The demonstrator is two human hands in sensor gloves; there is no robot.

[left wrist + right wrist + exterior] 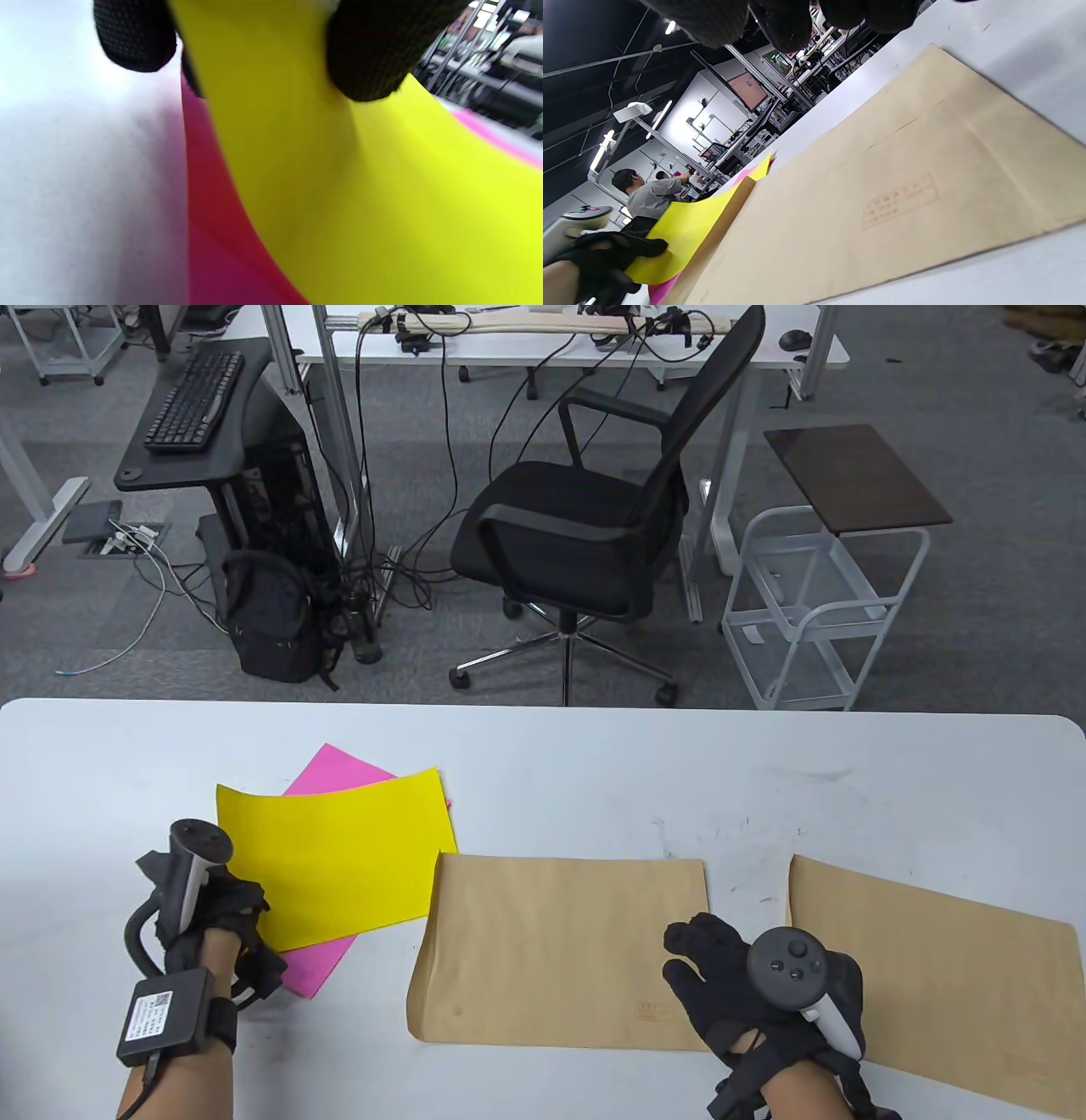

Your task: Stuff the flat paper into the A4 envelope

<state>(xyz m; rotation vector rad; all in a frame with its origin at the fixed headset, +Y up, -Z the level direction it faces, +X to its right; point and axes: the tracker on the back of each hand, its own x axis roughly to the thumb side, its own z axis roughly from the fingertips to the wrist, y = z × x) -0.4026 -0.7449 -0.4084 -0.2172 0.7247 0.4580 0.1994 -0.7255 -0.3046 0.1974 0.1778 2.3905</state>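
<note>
Left hand (204, 916), lower left of the table view, pinches the near-left edge of the yellow sheet (339, 857); fingertips (365, 55) clamped on it, that edge curled up. Pink sheet (318, 963) lies under it. Envelope (560, 950) flat at bottom centre, its left edge touching the yellow sheet. Right hand (747, 984) rests on the envelope's lower right corner, fingers spread. Second envelope (942, 984) at right.
</note>
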